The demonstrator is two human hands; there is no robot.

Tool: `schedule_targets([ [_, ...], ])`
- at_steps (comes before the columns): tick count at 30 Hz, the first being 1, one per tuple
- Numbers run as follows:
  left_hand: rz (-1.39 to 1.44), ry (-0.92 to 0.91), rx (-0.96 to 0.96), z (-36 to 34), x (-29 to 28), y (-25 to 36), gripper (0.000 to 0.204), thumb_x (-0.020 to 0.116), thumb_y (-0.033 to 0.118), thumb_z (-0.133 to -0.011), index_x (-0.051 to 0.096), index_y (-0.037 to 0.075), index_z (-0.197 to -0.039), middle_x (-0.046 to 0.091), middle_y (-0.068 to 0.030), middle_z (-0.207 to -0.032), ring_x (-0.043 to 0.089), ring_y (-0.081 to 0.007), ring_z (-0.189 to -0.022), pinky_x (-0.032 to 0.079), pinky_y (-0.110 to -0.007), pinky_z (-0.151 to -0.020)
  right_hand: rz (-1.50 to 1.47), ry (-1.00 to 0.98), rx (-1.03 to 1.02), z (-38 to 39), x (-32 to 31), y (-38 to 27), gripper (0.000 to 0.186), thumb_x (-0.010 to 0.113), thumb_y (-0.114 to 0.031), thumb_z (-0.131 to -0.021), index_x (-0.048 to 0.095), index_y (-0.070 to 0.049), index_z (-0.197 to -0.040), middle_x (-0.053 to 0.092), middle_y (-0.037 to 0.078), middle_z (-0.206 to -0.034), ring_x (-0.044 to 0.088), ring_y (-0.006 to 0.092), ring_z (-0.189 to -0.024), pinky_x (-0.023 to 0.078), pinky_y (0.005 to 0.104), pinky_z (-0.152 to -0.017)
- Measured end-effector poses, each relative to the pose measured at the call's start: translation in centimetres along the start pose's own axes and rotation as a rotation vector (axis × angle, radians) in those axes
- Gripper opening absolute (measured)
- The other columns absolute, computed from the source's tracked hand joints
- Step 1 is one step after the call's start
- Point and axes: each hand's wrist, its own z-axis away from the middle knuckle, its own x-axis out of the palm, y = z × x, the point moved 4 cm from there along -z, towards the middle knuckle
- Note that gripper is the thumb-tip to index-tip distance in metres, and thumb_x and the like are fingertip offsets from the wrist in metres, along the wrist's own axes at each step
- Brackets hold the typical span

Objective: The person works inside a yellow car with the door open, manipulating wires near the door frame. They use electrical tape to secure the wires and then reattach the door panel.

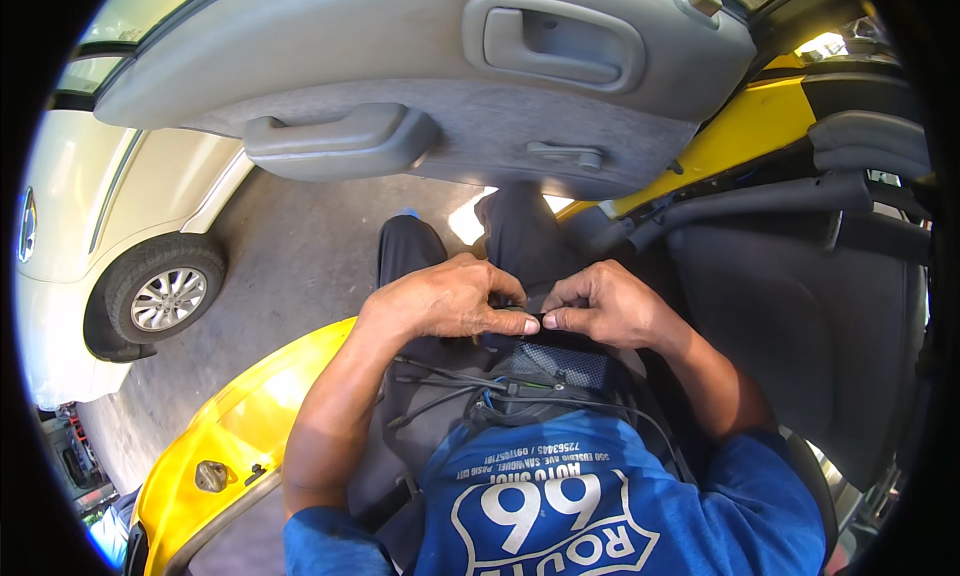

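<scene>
A person in a blue shirt [590, 446] is working between close edges: a grey door panel [480, 126] is spanning the space ahead, beyond the knees, its armrest [345, 141] jutting inward. A dark padded panel [800, 326] is closing in the right side, leaving little room past the right elbow. A yellow body panel [285, 386] is curving up at the lower left, its edge running behind the left forearm in this view. The widest opening is lying to the left and ahead, where grey floor [290, 246] is stretching toward a cream car [110, 196].

Over the lap, the left hand [450, 301] is reaching in from the left, knuckles up, its thumb pointing across to the right. The right hand [615, 311] is mirroring it, wrist bent inward. Both are pinching with thumb and curled fingers at a small dark piece [538, 313], which is sitting between the nearly meeting thumb tips, mostly hidden and too small to identify. Both elbows are bending outward. Just below the hands, a mesh-patterned panel [562, 364] is showing, and dark cables [440, 380] are trailing across the person's front.
</scene>
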Motion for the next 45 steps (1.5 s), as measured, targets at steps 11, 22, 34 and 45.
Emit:
schedule_targets([
  [11, -0.005, 0.006, 0.223, -0.4, 1.6, 1.7, 0.064, 0.07, 0.056, -0.096, 0.067, -0.002, -0.122, 0.071, -0.0229, -0.112, 0.068, -0.0426, -0.108, 0.053, -0.049, -0.093, 0.037, 0.094, -0.312, 0.4, -0.4, 0.1, 0.02, 0.084, -0.024, -0.084, 0.079, -0.004, -0.086, 0.074, 0.01, -0.076, 0.07, 0.0234, -0.069, 0.053, 0.0368, -0.076],
  [22, 0.246, 0.162, 0.527, 1.9, 4.3, 6.7, 0.04, 0.078, 0.029, -0.092, 0.067, -0.003, -0.113, 0.07, -0.02, -0.109, 0.066, -0.039, -0.1, 0.052, -0.047, -0.092, 0.278, 0.125, -0.48, 8.0, -0.3, -3.3, 0.008, 0.078, -0.015, -0.086, 0.072, -0.012, -0.091, 0.063, -0.001, -0.076, 0.063, 0.0195, -0.086, 0.035, 0.0521, -0.109],
  [34, -0.085, 0.508, 0.361, -2.3, 2.5, 1.9, 0.035, 0.07, 0.01, -0.081, 0.068, -0.005, -0.113, 0.066, -0.0221, -0.12, 0.065, -0.0408, -0.113, 0.053, -0.046, -0.102, 0.021, 0.689, -0.027, 15.2, -9.1, 5.2, 0.022, 0.078, -0.014, -0.09, 0.072, 0.002, -0.105, 0.065, 0.008, -0.084, 0.061, 0.0159, -0.08, 0.05, 0.0333, -0.08],
  [45, -0.112, 0.321, 0.425, -11.4, 8.0, 2.9, 0.044, 0.068, 0.029, -0.099, 0.065, -0.002, -0.13, 0.068, -0.0272, -0.123, 0.063, -0.0454, -0.12, 0.049, -0.048, -0.107, -0.796, 0.725, -0.385, 10.0, -4.1, 7.8, 0.042, 0.065, -0.012, -0.099, 0.064, 0.001, -0.138, 0.067, 0.006, -0.118, 0.06, 0.0134, -0.11, 0.047, 0.032, -0.102],
])
